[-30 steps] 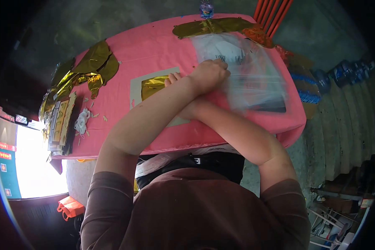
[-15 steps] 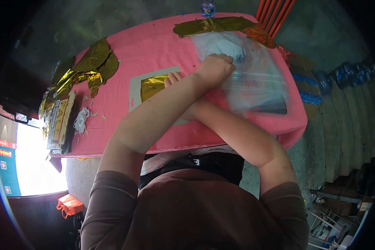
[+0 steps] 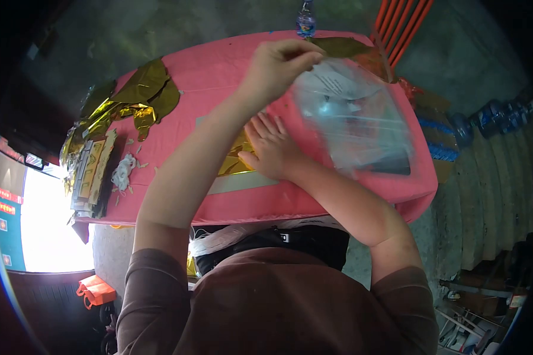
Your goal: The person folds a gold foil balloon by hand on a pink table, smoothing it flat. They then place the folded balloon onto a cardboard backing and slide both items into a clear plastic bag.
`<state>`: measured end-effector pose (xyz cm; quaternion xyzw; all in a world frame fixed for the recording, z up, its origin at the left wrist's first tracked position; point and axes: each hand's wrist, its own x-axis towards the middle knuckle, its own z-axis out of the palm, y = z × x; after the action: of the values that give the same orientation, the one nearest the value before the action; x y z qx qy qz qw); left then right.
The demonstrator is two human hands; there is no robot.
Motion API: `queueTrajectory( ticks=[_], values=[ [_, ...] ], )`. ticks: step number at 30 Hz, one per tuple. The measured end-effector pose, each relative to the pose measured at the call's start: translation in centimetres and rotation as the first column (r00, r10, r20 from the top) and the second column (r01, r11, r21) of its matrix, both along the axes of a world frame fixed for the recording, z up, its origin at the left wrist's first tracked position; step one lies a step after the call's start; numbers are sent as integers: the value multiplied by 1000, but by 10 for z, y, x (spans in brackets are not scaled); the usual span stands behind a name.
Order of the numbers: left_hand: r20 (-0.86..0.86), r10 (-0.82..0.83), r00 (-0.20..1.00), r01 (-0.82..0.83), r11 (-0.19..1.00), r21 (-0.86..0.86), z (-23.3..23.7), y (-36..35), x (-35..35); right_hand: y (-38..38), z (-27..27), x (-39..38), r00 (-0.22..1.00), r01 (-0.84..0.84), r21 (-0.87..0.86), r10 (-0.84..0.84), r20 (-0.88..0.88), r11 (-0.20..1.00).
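My left hand (image 3: pixel 281 65) reaches over toward the far right side, thumb and fingers pinched at the upper edge of a clear plastic bag (image 3: pixel 367 127), which is smeared by motion. A white printed sheet (image 3: pixel 331 80) shows in or under the bag. My right hand (image 3: pixel 273 147) lies flat with spread fingers on a piece of gold foil (image 3: pixel 238 161) over a grey card frame (image 3: pixel 243 182). The left forearm crosses over the card and hides part of it.
The pink-covered table (image 3: pixel 207 65) also bears crumpled gold foil (image 3: pixel 145 89), stacked cards (image 3: pixel 89 171) and white string (image 3: pixel 123 171) at left. At the far edge are a bottle (image 3: pixel 305 21) and a flat gold foil piece (image 3: pixel 343 46).
My left hand has moved away from my body and slightly left, and the bag's upper edge has shifted with it. My right hand has come into fuller view on the gold foil.
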<state>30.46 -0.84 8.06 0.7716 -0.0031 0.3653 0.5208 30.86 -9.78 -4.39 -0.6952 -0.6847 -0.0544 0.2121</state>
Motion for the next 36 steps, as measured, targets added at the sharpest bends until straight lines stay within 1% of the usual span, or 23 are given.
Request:
queueTrajectory(
  ticks=[2, 3, 6, 7, 8, 9, 10, 11, 12, 13, 15, 16, 18, 19, 21, 22, 23, 25, 26, 28, 31, 34, 36],
  values=[
    [58, 45, 997, -44, 999, -15, 15, 10, -30, -1, 6, 0, 1000, -6, -46, 5, -21, 999],
    [68, 118, 991, -118, 993, 0, 21, 16, -47, -2, 6, 0, 999, -6, -100, 3, -38, 995],
    [92, 362, 928, -369, 927, 72, 29, 34, -101, -4, 6, 1, 1000, -21, -85, 20, -18, 996],
    [93, 380, 921, -386, 919, 73, 33, 34, -120, -4, 7, 1, 999, -21, -77, 19, -25, 997],
    [120, 518, 847, -530, 809, 253, 37, 30, -141, -3, 8, 2, 999, -40, -76, 39, -26, 996],
    [168, 635, 754, -638, 647, 416, 40, 26, -161, -2, 7, 2, 999, -28, -87, 26, -24, 996],
    [164, 651, 741, -651, 636, 416, 42, 26, -181, -2, 7, 2, 1000, -17, -101, 15, -21, 995],
    [321, 584, 746, -614, 417, 670, 45, 26, -201, -2, 8, 2, 999, -39, -105, 37, -23, 994],
    [435, 466, 771, -544, 127, 829, 45, 22, -217, -3, 10, 1, 1000, -20, -124, 18, -14, 992],
    [430, 484, 762, -544, 119, 831, 40, 14, -231, -4, 12, 0, 1000, 0, -145, -1, -6, 990],
    [271, 581, 768, -354, 33, 935, 24, -2, -256, -3, 12, -1, 1000, -8, -173, 8, -1, 985],
    [270, 593, 759, -354, 27, 935, 12, -5, -264, -2, 13, 0, 1000, 10, -195, -7, 13, 981],
    [6, 642, 767, -203, 234, 951, -21, -5, -276, -2, 14, 0, 1000, 8, -212, -3, 24, 977],
    [6, 651, 759, -208, 234, 950, -34, -3, -284, -1, 14, 0, 999, 19, -226, -11, 35, 974],
    [-280, 727, 627, -96, 428, 898, -51, 0, -301, -2, 17, 0, 999, 15, -244, -5, 38, 970],
    [-330, 729, 599, -99, 476, 874, -53, 0, -306, -1, 18, 0, 999, 22, -259, -13, 39, 966],
    [-331, 736, 590, -105, 477, 872, -52, -1, -309, -1, 19, 0, 999, 10, -262, 0, 39, 965],
    [-456, 697, 553, -156, 624, 765, -44, -3, -311, -1, 17, 1, 999, 20, -262, -8, 50, 965],
    [-459, 698, 549, -156, 626, 764, -38, -4, -311, -1, 17, 1, 999, 16, -264, -3, 47, 964],
    [-553, 624, 552, -132, 720, 681, -26, -4, -309, -1, 16, 1, 998, 23, -259, -7, 61, 966],
    [-533, 643, 549, -70, 671, 738, -23, 2, -291, -1, 16, 2, 998, 22, -254, -6, 64, 967],
    [-565, 642, 518, -136, 714, 687, -34, 19, -253, -1, 17, 1, 997, 32, -271, -12, 75, 962],
    [-514, 639, 573, -207, 719, 663, -48, 42, -224, 0, 18, 1, 997, 28, -280, -8, 73, 960]
  ],
)
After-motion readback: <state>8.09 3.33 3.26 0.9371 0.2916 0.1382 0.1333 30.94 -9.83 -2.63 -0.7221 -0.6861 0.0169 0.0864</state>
